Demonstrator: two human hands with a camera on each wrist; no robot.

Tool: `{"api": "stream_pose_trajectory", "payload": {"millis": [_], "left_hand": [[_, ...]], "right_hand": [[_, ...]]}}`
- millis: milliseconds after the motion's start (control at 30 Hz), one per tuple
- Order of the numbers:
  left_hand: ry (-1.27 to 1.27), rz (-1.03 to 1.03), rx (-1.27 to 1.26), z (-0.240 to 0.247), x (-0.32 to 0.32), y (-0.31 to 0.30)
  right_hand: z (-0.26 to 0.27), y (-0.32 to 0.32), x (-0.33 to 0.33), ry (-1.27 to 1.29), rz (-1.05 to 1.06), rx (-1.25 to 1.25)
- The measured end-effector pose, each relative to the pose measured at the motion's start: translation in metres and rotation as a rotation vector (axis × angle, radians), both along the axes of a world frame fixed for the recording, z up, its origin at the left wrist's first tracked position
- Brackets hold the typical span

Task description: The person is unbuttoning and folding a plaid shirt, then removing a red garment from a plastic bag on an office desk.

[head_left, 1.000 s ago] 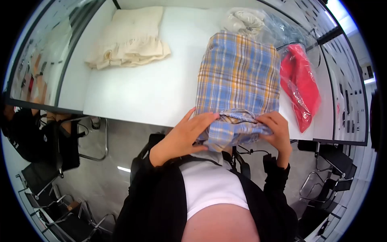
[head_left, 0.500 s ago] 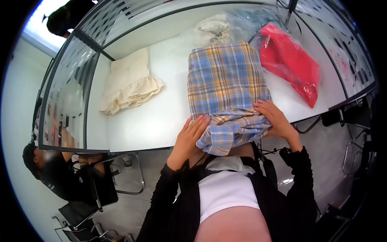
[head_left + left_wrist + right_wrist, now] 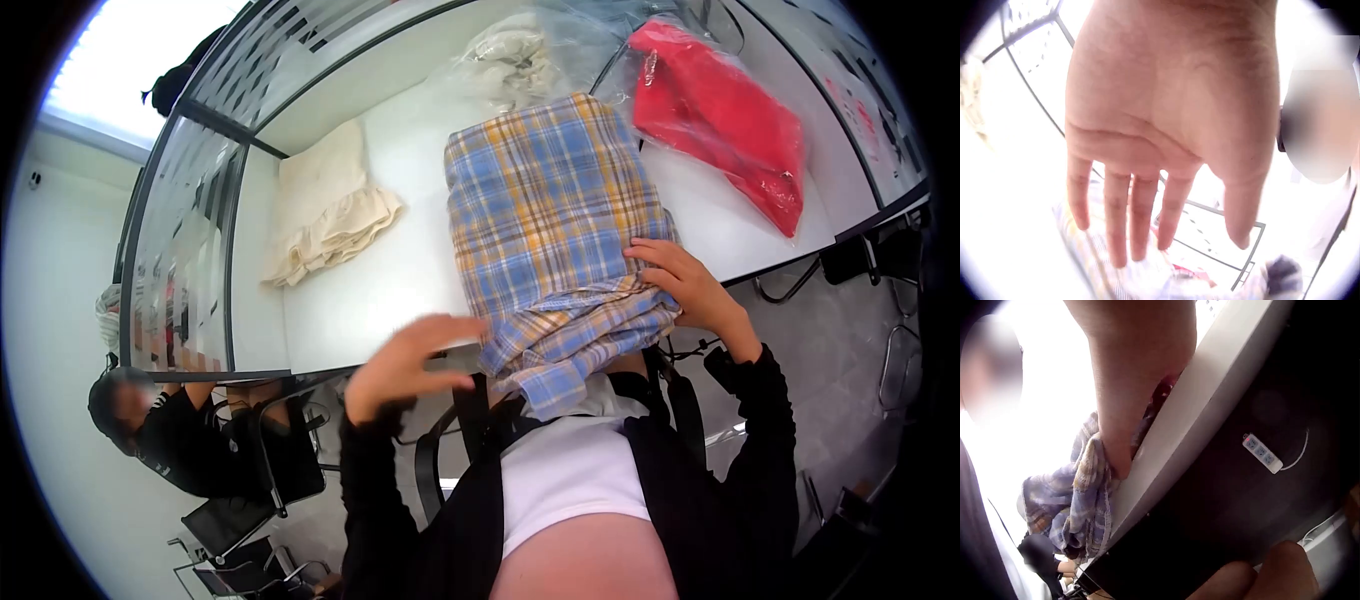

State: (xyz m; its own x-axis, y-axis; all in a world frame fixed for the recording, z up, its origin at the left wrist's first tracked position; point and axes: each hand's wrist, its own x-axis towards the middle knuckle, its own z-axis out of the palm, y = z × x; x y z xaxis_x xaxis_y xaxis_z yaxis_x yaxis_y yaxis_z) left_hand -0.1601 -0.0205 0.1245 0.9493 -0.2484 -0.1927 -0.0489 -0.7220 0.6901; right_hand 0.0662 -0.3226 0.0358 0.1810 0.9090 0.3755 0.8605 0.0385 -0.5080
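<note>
A blue and yellow plaid garment, folded into a rough rectangle, lies on the white table in the head view. Its bunched near end hangs past the front edge. My left hand hovers just left of that end, fingers straight and thumb spread; the left wrist view shows its palm with nothing in it. On the right side of the cloth rests my right hand, its fingers lying lightly over the fabric. In the right wrist view that hand is beside the draped plaid folds.
A cream ruffled garment lies folded at the left. Clear plastic bags with a pinkish-red garment and a whitish one lie behind and right. Low panels surround the table. A person sits at far left. A power strip is below.
My left hand has come off the plaid garment and moved left. The right hand has loosened from the bunched edge and now rests on its right side. The head view has turned.
</note>
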Motion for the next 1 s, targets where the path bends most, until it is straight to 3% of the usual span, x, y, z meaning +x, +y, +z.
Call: {"api": "stream_pose_trajectory", "payload": {"millis": [67,133,267,300,333,400,433,533,567,667,700,800,867,933,1000], "left_hand": [[-0.038,0.258,0.113,0.015,0.022,0.021],[-0.231,0.389,0.24,0.004,0.058,0.051],[-0.161,0.455,-0.131,-0.042,0.141,0.107],[-0.068,0.374,-0.176,-0.046,0.157,0.11],[0.115,0.486,-0.325,-0.031,0.163,0.09],[0.361,0.415,-0.256,-0.056,0.186,0.1],[0.243,0.417,-0.377,-0.068,0.191,0.091],[0.098,0.531,-0.168,-0.081,0.2,0.079],[-0.053,0.54,0.063,-0.074,0.199,0.075],[-0.221,0.54,0.042,-0.087,0.201,0.087],[-0.161,0.541,0.119,-0.092,0.204,0.094],[-0.238,0.46,0.327,-0.085,0.198,0.095],[-0.209,0.487,0.289,-0.067,0.188,0.091],[-0.592,0.168,0.343,-0.052,0.167,0.09],[-0.442,-0.078,0.26,-0.029,0.133,0.068]], "right_hand": [[-0.003,0.003,-0.003,0.034,-0.006,0.047],[0.0,0.003,-0.007,-0.038,-0.024,0.02],[0.003,0.004,-0.014,-0.14,-0.082,0.009],[0.003,0.006,-0.015,-0.071,-0.096,0.02],[0.004,0.006,-0.015,-0.022,-0.09,0.039],[0.005,0.005,-0.016,0.031,-0.104,0.041],[-0.002,0.004,-0.015,0.032,-0.098,0.059],[-0.002,0.001,-0.017,0.019,-0.082,0.088],[0.003,0.0,-0.021,0.02,-0.099,0.109],[-0.001,-0.009,-0.023,-0.031,-0.083,0.078],[0.002,-0.009,-0.021,-0.038,-0.081,0.083],[-0.004,-0.007,-0.021,0.003,-0.104,0.108],[-0.006,-0.006,-0.019,-0.001,-0.123,0.12],[-0.005,-0.005,-0.021,-0.004,-0.156,0.112],[-0.008,-0.006,-0.018,0.049,-0.178,0.1]]}}
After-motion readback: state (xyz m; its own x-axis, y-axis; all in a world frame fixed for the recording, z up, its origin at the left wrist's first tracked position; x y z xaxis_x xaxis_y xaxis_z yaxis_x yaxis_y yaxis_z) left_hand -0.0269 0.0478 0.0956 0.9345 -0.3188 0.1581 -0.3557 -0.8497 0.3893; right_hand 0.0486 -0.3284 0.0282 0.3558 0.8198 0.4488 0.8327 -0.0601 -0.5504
